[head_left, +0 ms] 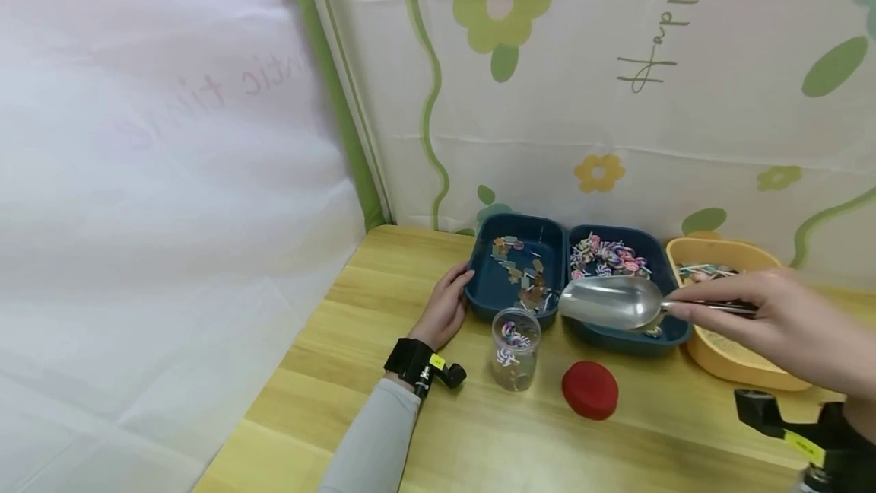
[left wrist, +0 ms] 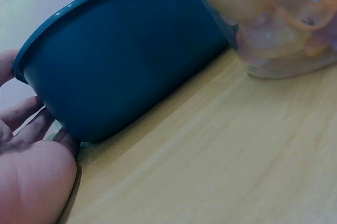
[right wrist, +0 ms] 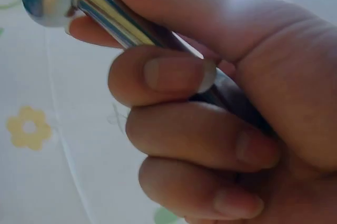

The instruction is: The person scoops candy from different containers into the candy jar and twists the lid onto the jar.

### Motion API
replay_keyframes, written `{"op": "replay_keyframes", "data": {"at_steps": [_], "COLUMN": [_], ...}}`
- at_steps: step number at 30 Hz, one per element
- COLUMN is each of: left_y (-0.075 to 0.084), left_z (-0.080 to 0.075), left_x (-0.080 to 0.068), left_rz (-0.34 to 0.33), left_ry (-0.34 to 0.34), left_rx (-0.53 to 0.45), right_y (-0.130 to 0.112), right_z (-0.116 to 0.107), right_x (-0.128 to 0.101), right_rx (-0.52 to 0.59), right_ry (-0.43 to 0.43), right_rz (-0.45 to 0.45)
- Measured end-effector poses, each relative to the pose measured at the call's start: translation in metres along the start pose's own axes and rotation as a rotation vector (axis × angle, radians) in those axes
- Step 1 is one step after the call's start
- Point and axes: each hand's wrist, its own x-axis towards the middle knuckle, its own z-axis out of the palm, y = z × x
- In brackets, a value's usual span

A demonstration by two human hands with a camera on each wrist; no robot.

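My right hand (head_left: 797,326) grips the handle of a metal scoop (head_left: 612,303); in the right wrist view its fingers (right wrist: 179,74) curl round the shiny handle. The scoop's bowl hovers over the front of the right-hand blue bin (head_left: 657,246), which holds small swirled lollipop pieces (head_left: 609,253). My left hand (head_left: 445,310) rests against the left side of the other blue bin (head_left: 489,299), fingers along its outer wall (left wrist: 121,61). Brown and clear pieces (head_left: 534,295) lie scattered inside that bin. A clear plastic jar (head_left: 515,371) stands before it with several swirled pieces inside.
A red round lid (head_left: 590,390) lies on the wooden table (head_left: 479,447) right of the jar. At the right, a yellow bin (head_left: 725,249) with more pieces stands partly behind my right hand. Printed cloth (head_left: 547,112) hangs behind and at the left.
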Motion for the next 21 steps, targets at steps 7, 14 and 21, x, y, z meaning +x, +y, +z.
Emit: {"op": "replay_keyframes", "data": {"at_steps": [7,14,21], "left_y": [0.001,0.002,-0.001], "left_z": [-0.001,-0.001,-0.003], "left_x": [-0.002,0.000,-0.005], "left_rz": [-0.009,-0.008,-0.024], "left_ry": [0.013,0.017,0.024], "left_rx": [-0.003,-0.006,0.002], "right_y": [0.007,0.024,0.047], "right_z": [-0.017,-0.013,0.022], "right_x": [-0.011,0.007,0.026], "right_rx": [-0.041,-0.151,-0.089], "right_ry": [0.105,-0.137,-0.336], "right_rz": [0.211,0.290,0.239]}}
